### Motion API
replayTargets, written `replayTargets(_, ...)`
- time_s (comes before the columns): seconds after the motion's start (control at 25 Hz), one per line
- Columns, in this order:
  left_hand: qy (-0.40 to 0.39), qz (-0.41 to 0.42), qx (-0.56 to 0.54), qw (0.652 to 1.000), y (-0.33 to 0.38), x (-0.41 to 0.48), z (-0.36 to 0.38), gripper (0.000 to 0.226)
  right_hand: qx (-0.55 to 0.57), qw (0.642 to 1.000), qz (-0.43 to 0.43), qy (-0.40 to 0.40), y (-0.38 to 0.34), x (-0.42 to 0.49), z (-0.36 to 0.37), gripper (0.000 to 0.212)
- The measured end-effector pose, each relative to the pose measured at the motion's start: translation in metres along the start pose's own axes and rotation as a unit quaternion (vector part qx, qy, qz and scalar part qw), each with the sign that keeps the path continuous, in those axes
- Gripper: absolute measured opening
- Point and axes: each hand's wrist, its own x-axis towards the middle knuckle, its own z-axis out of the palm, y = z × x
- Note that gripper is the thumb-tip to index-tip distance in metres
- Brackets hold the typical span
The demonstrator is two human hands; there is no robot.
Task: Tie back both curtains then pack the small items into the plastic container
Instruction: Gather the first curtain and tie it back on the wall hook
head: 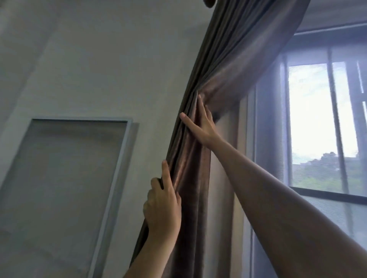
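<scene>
A brown curtain (228, 59) hangs from the top of the view and is gathered into folds against the wall, left of the window. My left hand (162, 206) grips the gathered folds low down, thumb in front and fingers wrapped behind the left edge. Higher up, my right hand (200, 125) lies on the bunched fabric, thumb spread to the left, fingers pushed around the right side of the bundle. No tie-back, small items or plastic container are in view.
A white-framed panel (123, 158) leans on the grey wall at the left. To the right is a window (321, 111) with dark bars, covered by a sheer curtain (270, 139). A dark rod end (209, 2) shows at the top.
</scene>
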Motion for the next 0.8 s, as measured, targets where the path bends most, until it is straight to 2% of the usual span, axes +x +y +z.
replayTargets(0.08, 0.010, -0.009, 0.032, 0.999, -0.015, 0.007, -0.004, 0.090, 0.001, 0.999, 0.006, -0.044, -0.010, 0.012, 0.016, 0.088)
replayTargets(0.2, -0.021, -0.010, 0.078, 0.997, -0.037, 0.010, -0.008, 0.080, -0.001, 0.995, 0.024, -0.099, -0.018, 0.025, 0.026, 0.088)
replayTargets(0.36, -0.028, 0.007, 0.108, 0.994, -0.043, 0.003, -0.006, 0.073, -0.015, 0.994, 0.018, -0.104, -0.011, 0.024, 0.013, 0.086)
replayTargets(0.48, -0.050, 0.004, 0.079, 0.996, -0.031, -0.010, -0.004, 0.076, -0.024, 0.994, 0.014, -0.104, 0.003, 0.017, -0.003, 0.093)
replayTargets(0.6, -0.070, -0.018, 0.075, 0.995, -0.013, -0.022, -0.007, 0.091, -0.030, 0.991, 0.025, -0.130, 0.010, 0.007, -0.027, 0.101)
replayTargets(0.72, -0.057, -0.016, 0.082, 0.995, 0.022, -0.027, -0.013, 0.105, -0.034, 0.984, 0.024, -0.175, 0.006, -0.008, -0.071, 0.087)
replayTargets(0.8, -0.026, 0.004, 0.079, 0.997, 0.053, -0.027, -0.017, 0.104, -0.042, 0.979, 0.022, -0.198, 0.007, -0.024, -0.102, 0.081)
